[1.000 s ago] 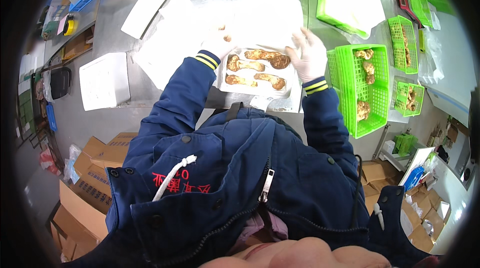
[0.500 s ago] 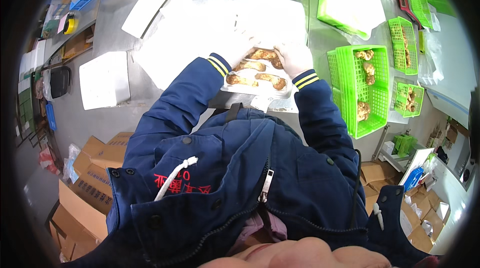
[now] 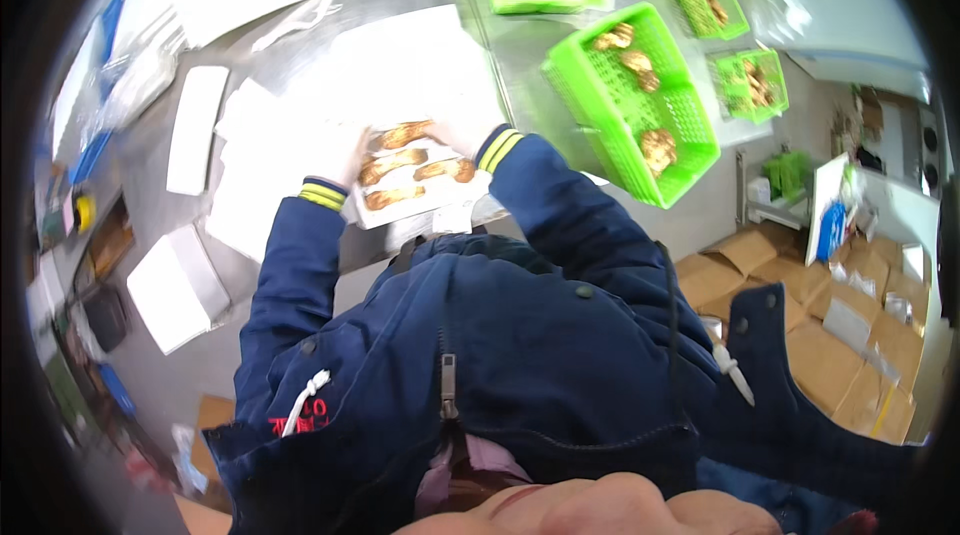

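Flanking a white tray (image 3: 440,195) close to the near edge of a steel table (image 3: 527,50), the person's left hand (image 3: 352,152) is at its left side and the right hand (image 3: 462,137) at its far right corner. Strong glare washes out both hands, so whether the fingers are spread, closed or gripping the tray cannot be told. Brown-and-cream mushrooms (image 3: 444,171) lie sideways in the tray, the farthest between the two hands. Beyond the tray is a white panel (image 3: 400,65), its outline partly lost in brightness.

To the right, well apart from the hands, a green crate (image 3: 590,105) holds three more mushroom pieces, spaced apart. Two smaller green baskets, one farther (image 3: 688,7) and one nearer (image 3: 734,80), stand to its right with pieces inside. On the left lie a narrow white slab (image 3: 196,130) and, nearer, a folded white piece (image 3: 165,293).
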The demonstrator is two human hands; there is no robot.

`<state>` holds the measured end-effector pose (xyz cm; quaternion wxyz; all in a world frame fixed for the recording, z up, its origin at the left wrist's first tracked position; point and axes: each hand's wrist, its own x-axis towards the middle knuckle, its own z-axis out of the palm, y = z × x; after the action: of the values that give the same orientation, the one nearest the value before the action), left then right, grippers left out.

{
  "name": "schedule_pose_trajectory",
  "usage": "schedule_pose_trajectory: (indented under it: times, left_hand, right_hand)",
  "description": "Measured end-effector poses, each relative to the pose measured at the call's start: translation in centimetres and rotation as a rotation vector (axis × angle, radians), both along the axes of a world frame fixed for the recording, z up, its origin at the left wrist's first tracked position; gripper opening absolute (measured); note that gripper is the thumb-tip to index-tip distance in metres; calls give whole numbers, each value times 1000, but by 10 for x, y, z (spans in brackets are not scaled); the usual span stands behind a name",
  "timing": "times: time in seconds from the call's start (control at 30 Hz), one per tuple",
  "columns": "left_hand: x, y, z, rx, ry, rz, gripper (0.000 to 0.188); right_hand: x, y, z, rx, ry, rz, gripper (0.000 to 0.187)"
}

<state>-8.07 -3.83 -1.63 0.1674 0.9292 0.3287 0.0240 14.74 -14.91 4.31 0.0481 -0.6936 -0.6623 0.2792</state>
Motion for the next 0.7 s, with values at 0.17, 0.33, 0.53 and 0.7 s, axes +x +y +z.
schedule_pose_trajectory:
  times: [0.17,0.33,0.53,0.7]
  left_hand:
    - [16,-12,44,99,-45,-149,40]
    - [9,-16,24,49,-72,-105,40]
    - [2,-19,23,202,-192,-140,26]
    - [7,-24,25,225,-236,-138,21]
  right_hand:
    - [1,-13,-8,139,-325,191,29]
    - [46,-56,50,556,-4,-237,30]
    - [192,-199,81,29,-557,-1078,46]
    - [206,-223,51,-324,-692,-987,78]
